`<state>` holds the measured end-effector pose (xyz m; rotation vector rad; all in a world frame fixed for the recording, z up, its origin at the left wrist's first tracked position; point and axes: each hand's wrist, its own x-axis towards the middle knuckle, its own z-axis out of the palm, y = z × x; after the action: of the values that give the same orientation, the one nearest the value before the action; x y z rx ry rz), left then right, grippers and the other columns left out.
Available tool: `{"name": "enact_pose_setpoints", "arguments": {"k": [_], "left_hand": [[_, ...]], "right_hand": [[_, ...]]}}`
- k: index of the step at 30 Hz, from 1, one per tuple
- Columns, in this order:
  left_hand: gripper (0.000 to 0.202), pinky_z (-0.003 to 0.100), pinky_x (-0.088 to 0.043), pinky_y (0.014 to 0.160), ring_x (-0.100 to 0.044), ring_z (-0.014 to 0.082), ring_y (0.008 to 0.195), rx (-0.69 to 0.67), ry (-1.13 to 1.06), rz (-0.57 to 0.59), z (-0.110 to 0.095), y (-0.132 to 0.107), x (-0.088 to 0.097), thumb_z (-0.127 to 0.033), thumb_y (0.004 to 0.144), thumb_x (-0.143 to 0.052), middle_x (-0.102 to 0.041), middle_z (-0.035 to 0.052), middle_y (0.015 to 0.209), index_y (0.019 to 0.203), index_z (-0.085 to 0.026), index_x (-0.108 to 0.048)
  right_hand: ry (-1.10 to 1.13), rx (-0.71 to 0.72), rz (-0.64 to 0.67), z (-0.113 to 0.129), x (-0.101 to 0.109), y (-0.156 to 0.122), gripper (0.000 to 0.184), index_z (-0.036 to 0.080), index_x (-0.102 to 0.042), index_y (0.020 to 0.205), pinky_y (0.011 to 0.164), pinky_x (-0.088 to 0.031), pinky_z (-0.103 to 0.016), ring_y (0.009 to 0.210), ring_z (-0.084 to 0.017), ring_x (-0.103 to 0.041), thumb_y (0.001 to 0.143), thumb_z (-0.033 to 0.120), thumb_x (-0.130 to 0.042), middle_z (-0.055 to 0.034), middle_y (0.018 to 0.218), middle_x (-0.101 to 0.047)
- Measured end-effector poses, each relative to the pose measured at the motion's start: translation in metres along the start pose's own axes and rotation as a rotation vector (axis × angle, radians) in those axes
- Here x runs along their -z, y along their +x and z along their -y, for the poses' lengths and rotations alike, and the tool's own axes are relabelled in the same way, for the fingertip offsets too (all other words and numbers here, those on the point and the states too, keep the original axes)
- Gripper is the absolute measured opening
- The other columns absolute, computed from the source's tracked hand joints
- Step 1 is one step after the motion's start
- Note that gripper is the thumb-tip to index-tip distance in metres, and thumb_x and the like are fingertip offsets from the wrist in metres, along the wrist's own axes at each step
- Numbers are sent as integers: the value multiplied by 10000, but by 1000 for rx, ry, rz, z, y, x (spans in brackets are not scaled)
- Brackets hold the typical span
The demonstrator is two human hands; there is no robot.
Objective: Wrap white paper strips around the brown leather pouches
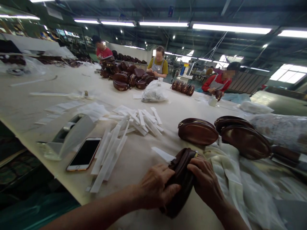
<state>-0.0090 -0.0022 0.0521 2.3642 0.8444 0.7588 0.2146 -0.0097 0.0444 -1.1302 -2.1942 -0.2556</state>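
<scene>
A dark brown leather bag [181,174] stands on edge on the pale table between my hands. My left hand [158,183] grips its left side, thumb and fingers pressed on the leather. Around the right side, near the top end, my right hand [203,175] is closed on the same bag. A bit of yellow shows at the bag's top by the right fingertips. Just behind the left fingers lies a white strip [164,155]. Two more brown bags, a single oval bag [198,131] and a stacked pair [244,137], rest beyond my right hand.
Left of my hands are many white strips [112,150], a phone [84,154] and a tape dispenser [69,134]. White cloth and plastic [230,169] lie at right. Farther back sit a bag pile [129,76], a filled plastic bag [155,91] and several co-workers.
</scene>
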Motion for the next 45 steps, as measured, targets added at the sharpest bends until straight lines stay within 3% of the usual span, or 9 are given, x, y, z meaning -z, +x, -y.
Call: {"name": "enact_pose_setpoints", "arguments": {"k": [4, 6, 9, 15, 22, 27, 33, 40, 45], "left_hand": [[408, 265, -484, 739, -590, 189, 821, -155, 58, 174, -18, -15, -56, -442, 783, -662, -642, 56, 909, 1025, -141, -531], [292, 213, -465, 651, -583, 143, 712, -250, 129, 214, -24, -18, -72, -324, 860, -608, -649, -3, 774, 1076, -152, -513], [243, 213, -438, 812, -575, 129, 869, -575, 118, 114, -23, -9, -53, -234, 935, -486, -656, 10, 977, 1170, -171, -481], [296, 330, -377, 945, -493, 208, 1030, -488, 312, -16, 20, 30, 6, -383, 921, -503, -598, 93, 1048, 1066, -127, -545], [310, 303, -401, 803, -488, 172, 844, -484, 355, -26, 34, 34, -12, -422, 950, -431, -578, 66, 936, 993, -149, -572], [238, 311, -375, 709, -449, 174, 754, -510, 373, -34, 21, 33, -10, -287, 969, -362, -529, 43, 829, 979, -163, -564], [194, 294, -350, 642, -436, 163, 684, -478, 399, 13, 11, 26, -6, -310, 960, -412, -496, 14, 751, 947, -196, -568], [332, 290, -369, 638, -466, 157, 683, -454, 400, -43, 14, 32, -10, -393, 957, -424, -525, 20, 740, 743, -159, -521], [348, 389, -395, 864, -515, 252, 1008, -473, 393, -152, 22, 36, -14, -476, 913, -484, -565, 118, 1082, 782, -157, -538]], "right_hand": [[-173, 45, 37, -2, 14, 1, 253, 210, -628, 1028, 846, -470, -376, 1018, -225, -553, 898, 185, -412, -95, 1018, -604], [-172, 139, 136, -6, 24, 3, 337, 241, -593, 1173, 841, -482, -342, 1016, -193, -572, 921, 182, -377, -75, 1068, -629], [-134, 261, 264, -11, 36, 8, 390, 235, -517, 1293, 864, -484, -317, 1038, -168, -583, 946, 177, -348, -62, 1124, -649], [-105, 296, 300, -20, 37, 9, 426, 260, -437, 1367, 833, -513, -319, 1010, -173, -612, 961, 189, -332, -57, 1105, -661], [-128, -57, 19, 24, 54, -19, 407, 241, -474, 1325, 729, -504, -297, 888, -188, -627, 925, 196, -419, -81, 1012, -629], [-301, -114, 32, 63, 36, -38, 333, 158, -545, 1203, 744, -430, -358, 816, -214, -614, 894, 279, -520, -100, 956, -657], [-328, -176, 3, 64, 26, -35, 189, 166, -592, 961, 714, -407, -347, 771, -210, -599, 931, 251, -427, -80, 838, -657], [-344, -284, -70, 62, 24, -56, 245, 174, -563, 1078, 729, -483, -280, 799, -173, -646, 948, 333, -429, -70, 914, -669], [-467, -316, -158, 64, 17, -63, 236, 174, -583, 1010, 647, -492, -225, 735, -138, -658, 949, 350, -438, -56, 879, -675]]}}
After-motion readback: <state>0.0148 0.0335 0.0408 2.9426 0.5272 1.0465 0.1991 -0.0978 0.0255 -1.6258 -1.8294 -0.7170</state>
